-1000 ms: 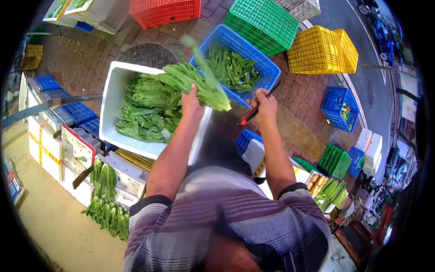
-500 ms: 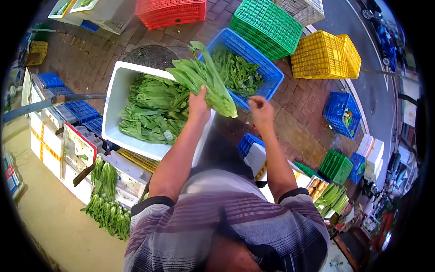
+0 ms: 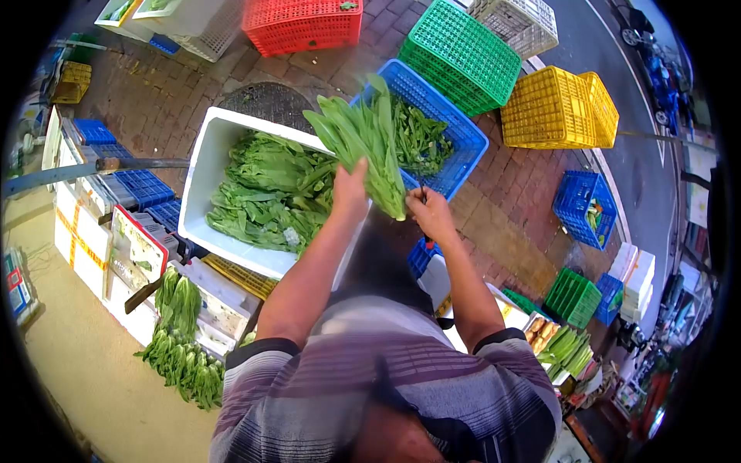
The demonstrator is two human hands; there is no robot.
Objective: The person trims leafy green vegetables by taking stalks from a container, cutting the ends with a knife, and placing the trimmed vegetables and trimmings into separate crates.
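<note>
My left hand (image 3: 352,187) is closed around a head of long-leaf lettuce (image 3: 361,139), its leaves pointing up and its pale cut stem end toward my right hand. My right hand (image 3: 432,214) is pinched beside that stem end. A thin dark tool, maybe a small blade, shows at its fingertips; its kind is not clear. Under my left wrist stands a white foam box (image 3: 202,166) with piled lettuce (image 3: 266,193) in it. Behind the held lettuce, a blue crate (image 3: 463,158) contains loose leaves (image 3: 423,137).
A green crate (image 3: 463,54), a red crate (image 3: 301,27) and yellow crates (image 3: 546,106) stand on the brick pavement beyond. At right are a blue crate (image 3: 584,208) and a smaller green crate (image 3: 573,297). Bundled greens (image 3: 179,339) lie at left, near a metal pole (image 3: 147,163).
My right hand has come down and left, close to the lettuce's stem end. The held lettuce has shifted slightly right and down and stands more upright. My left hand keeps its hold.
</note>
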